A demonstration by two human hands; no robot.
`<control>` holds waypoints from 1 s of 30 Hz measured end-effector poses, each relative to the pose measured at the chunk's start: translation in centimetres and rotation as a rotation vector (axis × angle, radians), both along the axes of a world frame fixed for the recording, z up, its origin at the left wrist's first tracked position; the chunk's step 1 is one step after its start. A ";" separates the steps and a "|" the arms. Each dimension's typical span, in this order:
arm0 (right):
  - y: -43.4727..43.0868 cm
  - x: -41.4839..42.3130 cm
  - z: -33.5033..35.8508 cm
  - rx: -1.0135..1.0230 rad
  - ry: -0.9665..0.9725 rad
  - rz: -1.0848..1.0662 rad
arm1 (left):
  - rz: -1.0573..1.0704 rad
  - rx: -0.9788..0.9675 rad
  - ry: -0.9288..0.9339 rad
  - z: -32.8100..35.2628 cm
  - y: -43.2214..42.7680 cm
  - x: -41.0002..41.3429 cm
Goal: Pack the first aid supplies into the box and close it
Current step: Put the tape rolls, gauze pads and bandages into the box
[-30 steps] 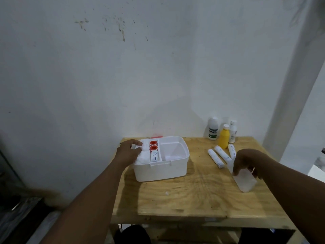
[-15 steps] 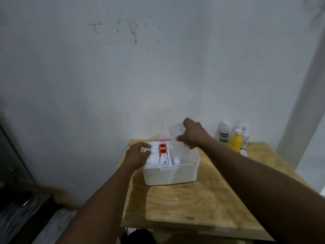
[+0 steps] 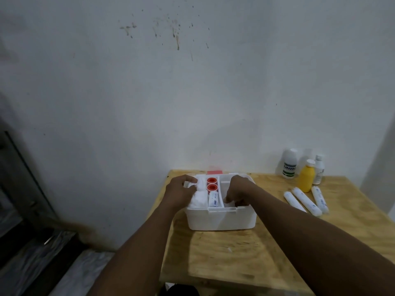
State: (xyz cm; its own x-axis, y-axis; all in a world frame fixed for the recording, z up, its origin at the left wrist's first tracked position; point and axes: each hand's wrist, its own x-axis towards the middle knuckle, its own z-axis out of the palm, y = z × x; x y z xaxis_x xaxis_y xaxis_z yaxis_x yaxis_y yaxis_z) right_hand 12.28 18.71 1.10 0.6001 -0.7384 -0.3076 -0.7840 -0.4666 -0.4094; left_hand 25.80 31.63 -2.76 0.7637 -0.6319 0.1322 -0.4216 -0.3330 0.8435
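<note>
The open white box (image 3: 222, 221) stands at the back of the wooden table (image 3: 235, 263). Its left compartments hold white wadding (image 3: 199, 199), two red-capped rolls (image 3: 212, 183) and a white tube (image 3: 214, 200). My left hand (image 3: 179, 191) grips the box's left rim, its fingers resting on the wadding. My right hand (image 3: 238, 190) reaches down into the right compartment with bent fingers. Only a pale bit of the clear packet it carried shows at the fingertips. Three white bandage rolls (image 3: 305, 201) lie on the table to the right of the box.
A white bottle with a green label (image 3: 289, 164), a yellow bottle (image 3: 307, 176) and a small white bottle (image 3: 319, 169) stand against the wall at the back right. A red part (image 3: 214, 172) shows behind the box. The table's left edge is close to the box.
My right hand lifted the clear packet from the table's right side, carried it over the box and has now lowered it into the right compartment. My left hand stayed on the box.
</note>
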 end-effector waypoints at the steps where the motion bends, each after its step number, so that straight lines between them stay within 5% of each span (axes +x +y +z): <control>1: -0.1 0.1 -0.3 0.005 0.013 0.007 | 0.002 -0.002 0.006 0.0 0.0 0.0; 17: 0.1 0.8 -0.2 0.008 0.057 -0.031 | 0.014 0.024 -0.011 0.1 0.0 -0.3; 30: 0.1 0.9 -0.6 0.358 -0.044 0.046 | 0.006 0.010 -0.015 0.1 0.1 -0.2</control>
